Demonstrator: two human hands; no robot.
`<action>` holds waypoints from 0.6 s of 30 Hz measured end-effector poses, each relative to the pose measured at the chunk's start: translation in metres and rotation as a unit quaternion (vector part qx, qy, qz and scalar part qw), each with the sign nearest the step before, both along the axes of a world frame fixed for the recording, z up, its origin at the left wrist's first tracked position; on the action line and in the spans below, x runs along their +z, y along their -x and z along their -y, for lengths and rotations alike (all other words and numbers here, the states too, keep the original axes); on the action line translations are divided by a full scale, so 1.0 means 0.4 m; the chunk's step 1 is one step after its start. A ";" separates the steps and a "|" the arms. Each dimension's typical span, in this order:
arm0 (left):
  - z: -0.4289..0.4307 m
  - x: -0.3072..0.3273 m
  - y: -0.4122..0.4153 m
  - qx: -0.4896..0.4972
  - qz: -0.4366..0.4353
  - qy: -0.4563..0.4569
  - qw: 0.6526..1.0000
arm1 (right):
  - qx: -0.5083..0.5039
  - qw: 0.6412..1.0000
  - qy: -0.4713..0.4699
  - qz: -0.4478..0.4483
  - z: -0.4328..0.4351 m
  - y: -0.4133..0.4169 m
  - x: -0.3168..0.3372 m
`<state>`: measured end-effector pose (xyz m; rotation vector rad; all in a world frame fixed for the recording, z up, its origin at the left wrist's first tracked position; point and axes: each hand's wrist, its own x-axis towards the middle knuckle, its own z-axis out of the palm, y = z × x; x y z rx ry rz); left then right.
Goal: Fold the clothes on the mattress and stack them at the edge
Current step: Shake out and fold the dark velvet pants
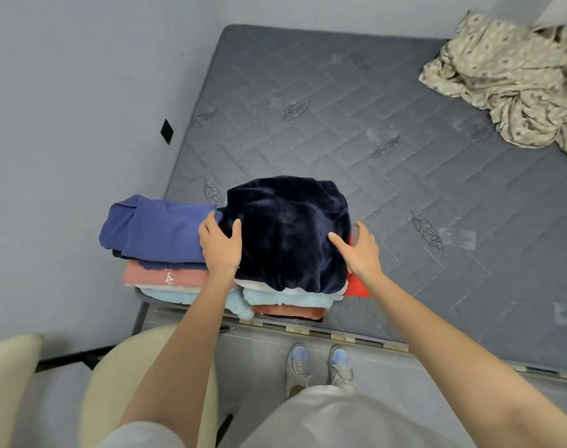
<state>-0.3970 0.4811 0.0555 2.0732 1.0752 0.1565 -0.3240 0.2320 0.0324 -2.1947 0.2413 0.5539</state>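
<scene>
Lower left of frame: cream chair (13, 383), w/ a second cream seat (120, 379) just right of it. Black square (166, 131) on the grey wall, left of centre.

Centre-left, at the near-left corner of the mattress (372, 124): two stacks of folded clothes side by side, touching. Left stack has blue top (152, 231) uppermost, pink piece (159, 274) under it, pale-blue towel (185, 297) at the bottom, hanging a bit over the edge.

Left hand (219, 245) sits btwn the stacks: thumb lies on top of the navy piece (288, 234), fingers curl down round its left side, grasping that edge. The back of the hand touches the blue top.

Navy piece is velvety and rounded, and tops the right stack. Below it are a white layer, a pale-blue layer and a rust piece (288, 312) at the bottom, near the mattress edge.

Right hand (361, 250) is at the navy piece's right side: thumb rests on top, fingers fairly straight & spread along the side, not clenched. Red piece (356, 286) pokes out under that wrist.

Bottom centre: two shoes (321, 367) on the floor, by the bed-frame slats.

Rest of the mattress is grey and quilted, w/ leaf marks. Upper right: crumpled patterned sheet (508, 82), well apart from the stacks.
</scene>
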 end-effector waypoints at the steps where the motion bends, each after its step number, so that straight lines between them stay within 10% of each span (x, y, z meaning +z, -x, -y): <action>1: 0.009 0.018 0.006 -0.024 -0.004 -0.044 0.999 | 0.034 0.999 0.033 0.023 0.000 0.005 0.023; 18: 0.116 0.189 0.068 -0.318 -0.190 -0.319 0.872 | 0.359 0.861 0.327 0.152 0.012 0.088 0.252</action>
